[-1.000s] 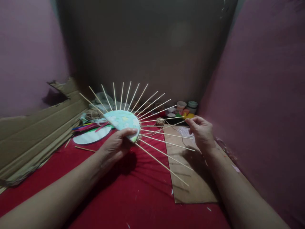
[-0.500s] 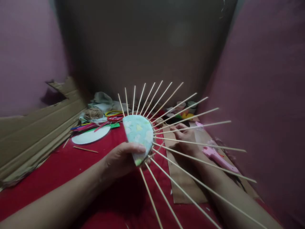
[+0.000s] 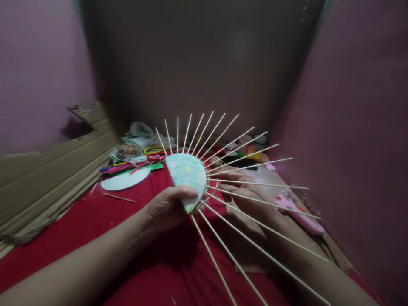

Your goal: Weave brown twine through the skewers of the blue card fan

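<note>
My left hand (image 3: pixel 170 206) grips the lower part of a half-round piece (image 3: pixel 186 172) covered in pale blue patterned fabric, thumb on its face and fingers behind. Several thin wooden sticks (image 3: pixel 251 183) fan out from its curved edge, where brownish cord (image 3: pixel 206 182) seems to run between them. Behind the right-hand sticks is my right hand (image 3: pixel 240 191), close to that edge. Its fingers are curled together, partly covered by the sticks. What they pinch, perhaps a strand of cord, I cannot make out.
Red cloth (image 3: pixel 137 255) covers the surface. At the back left lie a white half-round piece (image 3: pixel 126 179), scissors (image 3: pixel 156 157) and a ball of twine (image 3: pixel 129 151). A pink glue gun (image 3: pixel 299 214) lies right, beside a cardboard sheet (image 3: pixel 245 246). Folded cardboard (image 3: pixel 54 170) stands left.
My right hand has moved left, nearer the curved edge of the half-round piece. The fan of sticks has turned slightly clockwise, still in my left hand. The view has shifted a little.
</note>
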Demonstrator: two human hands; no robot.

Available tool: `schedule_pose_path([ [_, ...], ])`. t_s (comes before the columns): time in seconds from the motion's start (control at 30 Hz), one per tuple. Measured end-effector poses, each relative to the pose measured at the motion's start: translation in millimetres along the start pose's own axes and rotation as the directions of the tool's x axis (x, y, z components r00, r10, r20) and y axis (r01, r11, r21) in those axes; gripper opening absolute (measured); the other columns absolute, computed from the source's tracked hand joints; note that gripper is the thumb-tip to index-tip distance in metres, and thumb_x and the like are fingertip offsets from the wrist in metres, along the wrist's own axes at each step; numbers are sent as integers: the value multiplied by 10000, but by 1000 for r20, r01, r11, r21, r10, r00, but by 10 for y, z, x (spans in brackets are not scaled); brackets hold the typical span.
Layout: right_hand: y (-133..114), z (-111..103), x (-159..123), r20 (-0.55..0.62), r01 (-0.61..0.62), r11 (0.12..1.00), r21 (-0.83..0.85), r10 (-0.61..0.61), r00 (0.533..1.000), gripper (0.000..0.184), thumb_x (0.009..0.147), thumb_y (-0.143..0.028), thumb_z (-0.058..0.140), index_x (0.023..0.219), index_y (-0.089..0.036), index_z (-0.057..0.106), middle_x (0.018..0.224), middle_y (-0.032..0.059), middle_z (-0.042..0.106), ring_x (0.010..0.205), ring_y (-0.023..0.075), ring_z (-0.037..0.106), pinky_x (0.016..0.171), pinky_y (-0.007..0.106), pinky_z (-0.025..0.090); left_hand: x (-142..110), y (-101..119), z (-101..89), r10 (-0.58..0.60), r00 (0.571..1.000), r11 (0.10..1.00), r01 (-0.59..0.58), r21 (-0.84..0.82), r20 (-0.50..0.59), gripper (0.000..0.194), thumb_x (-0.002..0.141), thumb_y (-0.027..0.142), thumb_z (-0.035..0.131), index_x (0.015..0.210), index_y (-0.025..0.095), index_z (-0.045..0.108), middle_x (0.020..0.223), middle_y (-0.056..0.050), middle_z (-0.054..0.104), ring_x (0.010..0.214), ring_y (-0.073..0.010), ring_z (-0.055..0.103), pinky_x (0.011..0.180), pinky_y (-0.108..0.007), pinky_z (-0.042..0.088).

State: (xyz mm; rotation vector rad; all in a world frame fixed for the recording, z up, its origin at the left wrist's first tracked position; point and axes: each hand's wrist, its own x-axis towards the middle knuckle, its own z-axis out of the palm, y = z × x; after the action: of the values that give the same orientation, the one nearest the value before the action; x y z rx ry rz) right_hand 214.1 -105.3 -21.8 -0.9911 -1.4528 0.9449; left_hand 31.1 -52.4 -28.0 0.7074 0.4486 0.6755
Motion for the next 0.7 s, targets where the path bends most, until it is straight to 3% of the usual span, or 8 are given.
schedule_pose_path([
  [0.1, -4, 64, -23, 15, -131, 976, 175, 131, 991, 213, 716, -382, 660, 857, -225, 691, 722, 2, 647, 536, 110, 506, 523, 246, 399, -2, -4, 10, -7, 1000, 1000, 7, 7, -13, 200, 582, 45, 645, 780, 73, 643, 669, -100, 649, 546, -152, 586, 536, -261, 509],
  [0.27, 32, 72, -31, -38, -176, 953, 248, 191, 981, 227, 670, -372, 715, 600, -183, 610, 518, -41, 489, 472, 80, 403, 462, 212, 332, -12, -6, 37, 13, 1000, 1000, -13, 27, 2, 155, 580, 57, 649, 734, 70, 643, 628, -84, 625, 520, -136, 559, 519, -253, 497],
  [0.4, 39, 97, -13, -132, -176, 972, 154, 196, 972, 231, 621, -398, 742, 638, -179, 671, 543, -20, 546, 480, 85, 417, 453, 210, 349, -18, -45, 45, 16, 999, 999, -18, 44, 41, 167, 598, 56, 636, 763, 83, 642, 659, -86, 629, 532, -141, 560, 518, -263, 493],
  [0.5, 32, 151, 6, -247, -144, 979, 142, 176, 953, 226, 572, -381, 774, 664, -188, 702, 632, 8, 639, 571, 121, 528, 545, 233, 435, -12, -80, 40, 15, 997, 999, -18, 45, 75, 176, 608, 48, 630, 780, 87, 642, 660, -79, 627, 521, -132, 553, 525, -265, 494],
  [0.6, 1, 200, 11, -237, -127, 983, 131, 156, 959, 181, 599, -348, 764, 668, -193, 699, 703, 19, 677, 677, 158, 596, 665, 272, 475, -6, -90, 36, 8, 998, 999, -11, 45, 68, 170, 615, 38, 624, 777, 84, 648, 665, -80, 635, 532, -135, 566, 546, -267, 502],
  [0.7, -27, 224, -4, -249, -123, 990, 64, 135, 959, 164, 652, -345, 730, 657, -191, 675, 670, 4, 667, 676, 163, 606, 666, 281, 483, -13, -83, 37, 13, 998, 998, -17, 64, 61, 172, 611, 50, 633, 779, 80, 655, 686, -87, 645, 533, -142, 573, 546, -276, 506],
])
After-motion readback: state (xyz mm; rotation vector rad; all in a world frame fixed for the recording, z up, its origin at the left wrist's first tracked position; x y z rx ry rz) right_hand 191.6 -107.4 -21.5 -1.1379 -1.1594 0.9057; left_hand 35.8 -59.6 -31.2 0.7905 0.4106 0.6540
